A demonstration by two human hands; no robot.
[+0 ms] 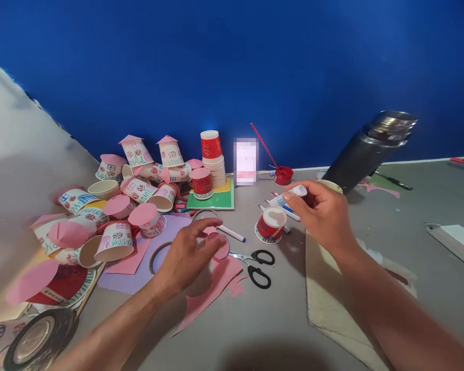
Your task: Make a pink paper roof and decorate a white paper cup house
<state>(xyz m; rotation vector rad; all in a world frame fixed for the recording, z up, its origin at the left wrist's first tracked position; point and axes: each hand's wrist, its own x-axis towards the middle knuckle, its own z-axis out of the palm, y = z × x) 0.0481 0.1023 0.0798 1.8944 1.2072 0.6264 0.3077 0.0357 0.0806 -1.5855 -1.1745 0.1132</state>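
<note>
A: What takes up the most room here?

B: The grey bench [255,330], running back to a blue wall [255,62]. Take the black-handled scissors [257,265] as the landmark. Far left of them lies a heap of decorated paper cups [131,190], many capped with pink paper roofs. Behind the scissors stands a stack of red paper cups [212,159].

A: And the hands?

B: The left hand [187,255] sits just left of the scissors, fingers spread and curved over a small pink paper circle [219,247], pressing it onto the pink paper sheet [212,288]. The right hand [320,214], right of the scissors and behind them, has its grip pinched on a white glue stick [292,195], tip pointing left.

A: Which step would you call it?

B: Gluing, I judge: the circle is held ready and the stick hangs above a single upturned red cup [270,225] that stands just behind the scissors.

A: What does the next move need?

B: Probably bringing stick and circle together, with the left fingers lifting the paper's edge clear so glue lands on it rather than on the bench.
</note>
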